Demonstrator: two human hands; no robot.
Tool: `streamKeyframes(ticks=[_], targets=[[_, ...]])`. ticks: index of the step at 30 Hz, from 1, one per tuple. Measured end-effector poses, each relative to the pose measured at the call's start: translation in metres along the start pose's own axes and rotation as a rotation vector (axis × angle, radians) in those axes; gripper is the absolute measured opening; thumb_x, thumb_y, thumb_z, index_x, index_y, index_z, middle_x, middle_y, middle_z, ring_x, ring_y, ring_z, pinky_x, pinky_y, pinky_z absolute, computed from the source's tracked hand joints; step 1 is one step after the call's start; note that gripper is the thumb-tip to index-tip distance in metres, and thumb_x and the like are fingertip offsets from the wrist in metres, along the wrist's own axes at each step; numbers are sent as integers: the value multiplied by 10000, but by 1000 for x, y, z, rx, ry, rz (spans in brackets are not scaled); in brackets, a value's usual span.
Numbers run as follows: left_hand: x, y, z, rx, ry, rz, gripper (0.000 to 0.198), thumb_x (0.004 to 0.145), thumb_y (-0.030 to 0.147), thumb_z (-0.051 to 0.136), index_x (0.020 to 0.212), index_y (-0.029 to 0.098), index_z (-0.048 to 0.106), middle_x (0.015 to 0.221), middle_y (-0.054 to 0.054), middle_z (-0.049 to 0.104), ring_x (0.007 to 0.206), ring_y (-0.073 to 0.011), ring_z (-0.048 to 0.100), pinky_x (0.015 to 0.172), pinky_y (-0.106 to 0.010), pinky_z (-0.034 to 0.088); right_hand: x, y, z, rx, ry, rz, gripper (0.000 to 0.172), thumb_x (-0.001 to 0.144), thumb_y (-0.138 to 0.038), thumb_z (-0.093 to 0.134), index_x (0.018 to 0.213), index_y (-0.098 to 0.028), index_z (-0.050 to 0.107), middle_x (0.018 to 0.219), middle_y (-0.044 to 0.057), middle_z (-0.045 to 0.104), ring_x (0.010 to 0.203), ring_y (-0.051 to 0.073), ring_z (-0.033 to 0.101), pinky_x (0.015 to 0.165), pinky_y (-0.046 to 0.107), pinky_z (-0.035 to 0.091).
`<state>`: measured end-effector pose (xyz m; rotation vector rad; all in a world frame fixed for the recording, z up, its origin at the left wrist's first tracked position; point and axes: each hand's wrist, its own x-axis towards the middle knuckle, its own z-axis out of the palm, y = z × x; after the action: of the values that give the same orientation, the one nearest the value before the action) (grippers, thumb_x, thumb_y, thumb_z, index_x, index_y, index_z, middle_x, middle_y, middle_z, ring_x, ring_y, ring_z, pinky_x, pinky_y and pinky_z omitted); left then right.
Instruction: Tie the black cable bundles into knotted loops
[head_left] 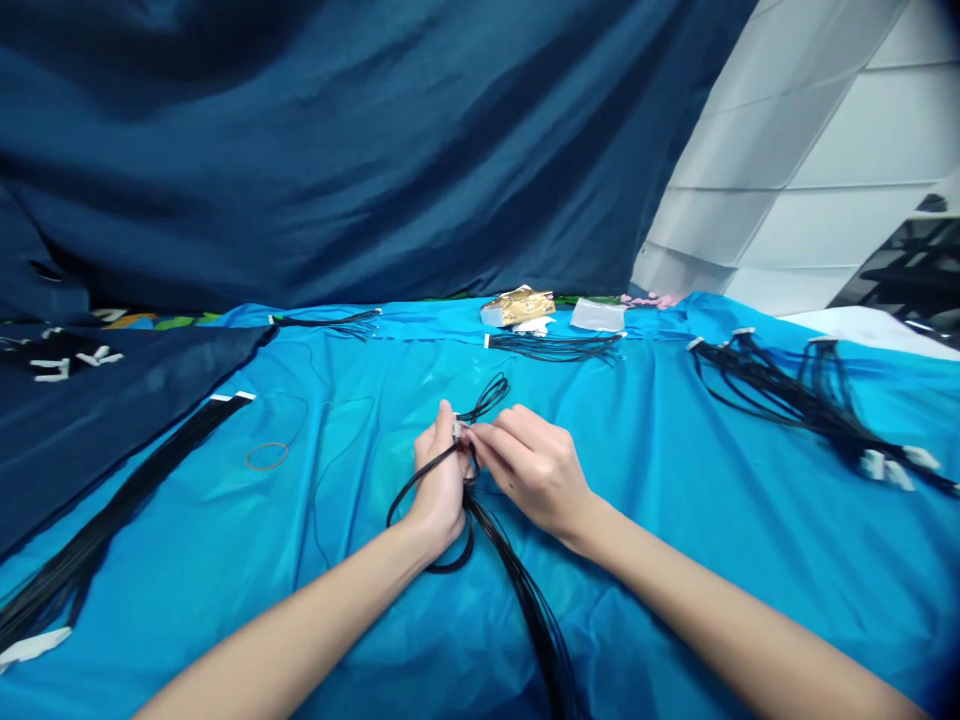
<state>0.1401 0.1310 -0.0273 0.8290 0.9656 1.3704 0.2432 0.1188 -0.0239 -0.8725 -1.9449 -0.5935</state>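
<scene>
Near the middle of the view, my left hand is closed around a small white connector with black wires coming out of it. My right hand pinches at the connector's right side, thumb and forefinger together; a thin wire appears to be between them, though the tips partly cover it. A bundle of black wires hangs from between the hands toward the bottom edge. One black wire loop rises above the connector, and another bends round my left wrist.
Blue cloth covers the table. On the left lies a long black wire bundle, near an orange rubber band. More wire bundles with white connectors lie at right. Gold packaging and a clear bag sit at the back.
</scene>
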Motion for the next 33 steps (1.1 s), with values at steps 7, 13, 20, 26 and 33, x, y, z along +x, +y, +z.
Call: streamKeyframes(ticks=[7, 13, 20, 26, 33], targets=[[-4, 1, 1, 17, -6, 30, 495, 732, 595, 499, 522, 165, 369, 417, 65, 312, 373, -43, 255, 370, -182, 202, 0, 0, -1, -36, -9, -14, 228, 870, -159, 469, 675, -135, 584, 603, 24, 514, 602, 114, 397, 575, 240, 319], [-3, 0, 1, 47, -13, 76, 494, 750, 591, 480, 524, 165, 373, 419, 62, 311, 381, -47, 255, 379, -189, 204, 1, 1, -2, -64, -14, -55, 227, 863, -137, 468, 668, -134, 583, 594, 23, 494, 598, 118, 366, 558, 248, 298], [-4, 0, 0, 95, -11, 115, 505, 764, 599, 451, 517, 168, 358, 421, 58, 300, 383, -50, 250, 383, -200, 198, 0, 1, -2, -82, -5, -62, 226, 858, -135, 476, 654, -138, 574, 584, 19, 481, 591, 117, 354, 555, 252, 289], [-5, -2, 0, 116, -12, 125, 509, 756, 611, 452, 523, 172, 342, 431, 58, 291, 395, -54, 246, 385, -201, 198, 1, -1, -3, -88, 0, -52, 245, 860, -143, 474, 632, -145, 563, 568, 15, 483, 579, 115, 368, 555, 251, 294], [-7, -1, 2, 86, -3, 119, 516, 716, 627, 492, 524, 177, 330, 442, 63, 290, 398, -52, 242, 384, -197, 202, 0, -5, 2, 48, 9, 119, 226, 867, -175, 473, 672, -134, 581, 589, 14, 513, 576, 101, 444, 548, 237, 329]])
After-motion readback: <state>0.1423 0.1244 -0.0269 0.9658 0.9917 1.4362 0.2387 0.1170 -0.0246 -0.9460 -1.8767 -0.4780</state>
